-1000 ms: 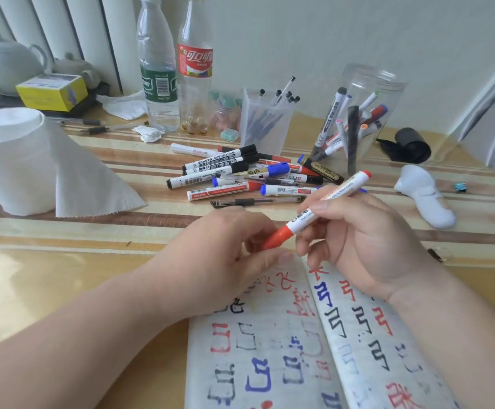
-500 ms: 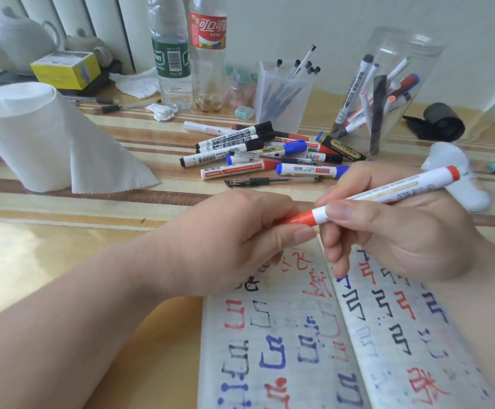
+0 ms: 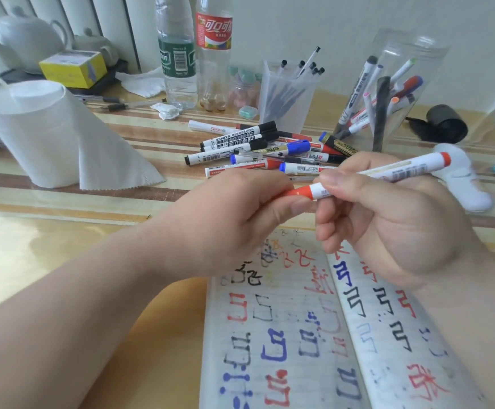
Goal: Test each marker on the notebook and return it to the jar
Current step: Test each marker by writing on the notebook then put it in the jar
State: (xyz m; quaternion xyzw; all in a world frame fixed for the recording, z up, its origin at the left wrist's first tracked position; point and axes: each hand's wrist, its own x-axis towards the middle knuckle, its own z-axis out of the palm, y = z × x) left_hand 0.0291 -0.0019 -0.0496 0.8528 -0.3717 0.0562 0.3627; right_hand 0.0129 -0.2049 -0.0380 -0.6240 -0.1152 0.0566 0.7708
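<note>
A glossy wooden table point(image 3: 63, 246) with pale and dark stripes. Behind the table, a plain white wall point(image 3: 328, 25); behind its left end, white vertical slats point(image 3: 107, 19). Soft light glares off the table's near-left surface.

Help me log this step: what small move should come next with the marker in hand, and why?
Probably pull the red cap off: the left hand pinches it, it looks seated on the marker, and the right hand holds the barrel above the notebook, so a test stroke seems next. If already tested, it goes to the jar instead.
</note>
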